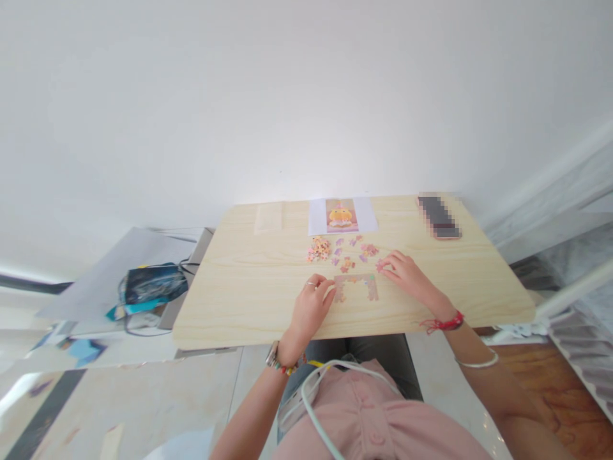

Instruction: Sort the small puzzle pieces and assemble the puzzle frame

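Note:
A partly joined jigsaw puzzle (338, 296) lies near the front of the table, its border joined along the top and both sides around a bare middle. My left hand (310, 303) rests at its left edge, fingers bent and thumb a little apart, gripping nothing that I can see. To the right of the puzzle, my right hand (405, 271) pinches a pink puzzle piece (380, 266) between thumb and fingertips, close to the tabletop. Loose purple and pink pieces (369, 250) are scattered above the puzzle. Beside them sits a heap of orange and yellow pieces (318, 249).
Behind the pieces lies a paper sheet (318, 217) with a printed picture of a yellow-orange figure (341, 217). A phone (439, 217) is at the back right of the wooden table (239, 287). A translucent sheet (269, 218) lies back left. A dark bag (156, 284) stands left of the table.

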A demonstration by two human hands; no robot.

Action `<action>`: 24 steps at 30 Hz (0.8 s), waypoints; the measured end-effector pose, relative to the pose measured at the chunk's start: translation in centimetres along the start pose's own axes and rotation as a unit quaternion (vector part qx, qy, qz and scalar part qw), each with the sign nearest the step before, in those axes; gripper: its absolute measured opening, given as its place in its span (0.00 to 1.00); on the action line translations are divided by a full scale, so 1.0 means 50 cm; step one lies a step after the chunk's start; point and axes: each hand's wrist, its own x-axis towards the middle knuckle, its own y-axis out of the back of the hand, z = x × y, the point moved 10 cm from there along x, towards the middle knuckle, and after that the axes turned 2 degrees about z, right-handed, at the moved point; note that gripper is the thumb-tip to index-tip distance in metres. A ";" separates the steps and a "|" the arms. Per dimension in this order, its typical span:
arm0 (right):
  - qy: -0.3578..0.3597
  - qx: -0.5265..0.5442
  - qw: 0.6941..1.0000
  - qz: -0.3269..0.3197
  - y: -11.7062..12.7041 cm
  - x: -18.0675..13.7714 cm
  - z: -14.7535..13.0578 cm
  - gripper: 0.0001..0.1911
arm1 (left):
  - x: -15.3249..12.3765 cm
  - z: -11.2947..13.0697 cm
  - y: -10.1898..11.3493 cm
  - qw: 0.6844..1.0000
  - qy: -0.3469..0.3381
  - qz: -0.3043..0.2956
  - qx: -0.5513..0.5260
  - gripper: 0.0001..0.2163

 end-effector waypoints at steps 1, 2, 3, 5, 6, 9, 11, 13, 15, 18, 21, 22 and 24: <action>0.008 0.003 1.000 -0.009 -0.003 -0.006 -0.017 0.07 | 0.000 0.009 -0.007 1.000 -0.007 -0.006 -0.002 0.08; 0.014 0.004 1.000 -0.016 -0.006 -0.012 -0.034 0.07 | 0.001 0.019 -0.014 1.000 -0.017 -0.014 -0.004 0.08; 0.021 0.004 0.999 -0.024 -0.009 -0.019 -0.050 0.08 | 0.002 0.030 -0.023 0.999 -0.027 -0.022 -0.006 0.08; 0.033 0.006 0.999 -0.041 -0.016 -0.033 -0.079 0.08 | 0.004 0.055 -0.042 0.998 -0.048 -0.044 -0.008 0.09; 0.039 0.006 0.998 -0.048 -0.020 -0.040 -0.091 0.09 | 0.006 0.068 -0.054 0.997 -0.057 -0.058 -0.006 0.09; 0.051 -0.003 0.997 -0.055 -0.027 -0.056 -0.114 0.10 | 0.010 0.102 -0.086 0.992 -0.076 -0.100 0.005 0.09; 0.059 -0.016 0.996 -0.058 -0.032 -0.065 -0.119 0.11 | 0.012 0.120 -0.103 0.989 -0.087 -0.122 0.013 0.07; 0.071 -0.030 0.995 -0.064 -0.039 -0.072 -0.121 0.11 | 0.012 0.132 -0.113 0.986 -0.095 -0.136 0.020 0.05; 0.081 -0.041 0.994 -0.067 -0.043 -0.077 -0.120 0.12 | 0.011 0.139 -0.117 0.985 -0.098 -0.142 0.026 0.04; 0.091 -0.055 0.992 -0.068 -0.048 -0.081 -0.119 0.12 | 0.006 0.143 -0.121 0.984 -0.097 -0.148 0.037 0.06; 0.097 -0.061 0.991 -0.066 -0.050 -0.083 -0.122 0.11 | 0.001 0.141 -0.125 0.983 -0.092 -0.151 0.051 0.06; 0.097 -0.064 0.991 -0.065 -0.050 -0.084 -0.123 0.11 | -0.001 0.140 -0.126 0.983 -0.091 -0.150 0.054 0.06; 0.098 -0.070 0.991 -0.060 -0.047 -0.084 -0.126 0.11 | -0.002 0.138 -0.128 0.984 -0.089 -0.146 0.054 0.05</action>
